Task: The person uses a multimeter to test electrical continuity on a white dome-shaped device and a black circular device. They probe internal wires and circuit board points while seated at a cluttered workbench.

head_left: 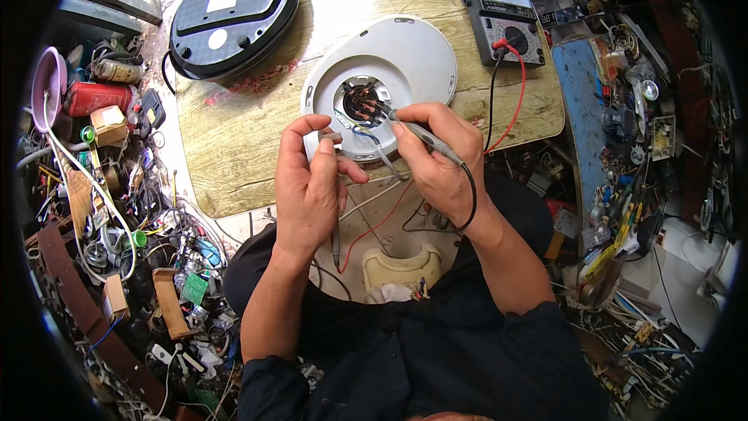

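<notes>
My left hand (308, 187) is closed on a small pale plug-like piece (313, 143), pinched by thumb and finger; its exact kind is partly hidden. Below the same hand points the tip end of a dark test probe (336, 243) on a red lead, seemingly kept in the other fingers. Between finger and thumb, my right hand (440, 160) grips a grey test probe (428, 139) with a black lead. That probe reaches into the round opening (365, 101) of a white appliance base (428, 51), where copper-coloured contacts and wires show. A grey cord (387, 162) leaves the base's near edge.
An analog multimeter (502, 12) stands at the table's far right with red and black leads plugged in. A black round appliance (234, 19) lies at the far left of the wooden table (234, 179). Heaps of parts and cables flank both sides; a yellowish stool (401, 265) is below.
</notes>
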